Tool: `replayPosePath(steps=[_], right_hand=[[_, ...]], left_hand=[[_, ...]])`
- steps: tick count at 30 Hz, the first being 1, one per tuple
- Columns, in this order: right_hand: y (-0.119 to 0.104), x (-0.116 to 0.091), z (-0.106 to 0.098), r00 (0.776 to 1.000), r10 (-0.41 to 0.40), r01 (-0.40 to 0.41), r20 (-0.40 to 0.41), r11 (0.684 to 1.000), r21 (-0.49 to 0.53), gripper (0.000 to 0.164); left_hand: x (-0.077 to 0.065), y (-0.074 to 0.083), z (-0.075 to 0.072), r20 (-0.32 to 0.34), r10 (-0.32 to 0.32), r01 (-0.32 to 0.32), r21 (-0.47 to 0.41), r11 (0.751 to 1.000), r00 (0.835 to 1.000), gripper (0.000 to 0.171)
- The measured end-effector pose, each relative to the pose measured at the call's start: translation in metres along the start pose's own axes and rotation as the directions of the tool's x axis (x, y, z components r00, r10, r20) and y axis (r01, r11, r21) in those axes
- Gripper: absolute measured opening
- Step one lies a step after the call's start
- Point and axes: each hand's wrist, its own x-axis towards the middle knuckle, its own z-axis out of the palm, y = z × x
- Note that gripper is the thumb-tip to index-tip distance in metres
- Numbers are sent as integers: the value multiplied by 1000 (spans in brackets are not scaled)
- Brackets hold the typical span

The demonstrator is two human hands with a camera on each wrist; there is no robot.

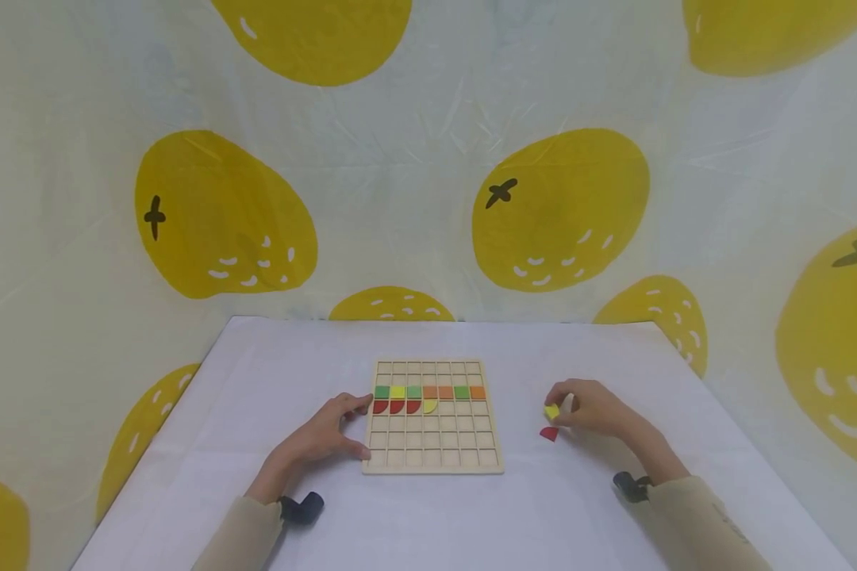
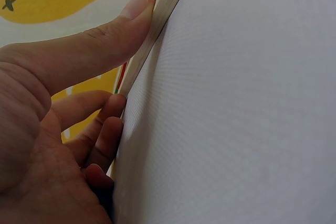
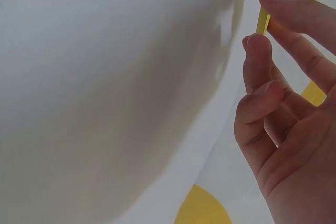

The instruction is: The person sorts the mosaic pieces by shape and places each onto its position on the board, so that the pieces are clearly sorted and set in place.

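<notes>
A wooden grid board (image 1: 432,469) lies on the table in the head view. My left hand (image 1: 321,428) rests against its left edge, thumb and fingers spread apart along it; the left wrist view shows the thumb tip (image 2: 137,9) at the wooden rim. To the right of the board, my right hand (image 1: 596,408) pinches a small yellow tile (image 1: 551,411) between thumb and fingertips. Just below that hand, a red quarter-circle tile (image 1: 549,434) lies on the table. On the board, three red quarter-circle tiles (image 1: 397,407) and a yellow quarter-circle tile (image 1: 430,406) sit in one row.
Above that row, green, yellow and orange square tiles (image 1: 446,392) fill a line across the board. White cloth (image 1: 436,523) covers the table. Behind it hangs a pale curtain (image 1: 400,198) with large yellow fruit prints. Each wrist wears a dark camera (image 1: 303,508).
</notes>
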Motion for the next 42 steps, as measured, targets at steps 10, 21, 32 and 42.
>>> replayPosePath(steps=[10, 21, 32, 42], right_hand=[[-9, 6, 7, 1000, 23, -23, -2, 1000, 9, 27], [-20, 15, 14, 998, 61, -61, 5, 998, 29, 25], [-27, 24, 20, 998, 61, -61, 8, 998, 23, 25], [-40, 32, 20, 999, 44, -44, 16, 999, 10, 24]], left_hand=[[0, 0, 1, -9, -14, 14, 16, 1000, 1000, 102], [0, -2, 1, -3, 0, 0, 6, 1000, 1000, 102], [1, -2, 2, -7, -7, 7, 8, 1000, 1000, 101], [1, 0, 1, -7, 1, -1, 20, 1000, 1000, 101]])
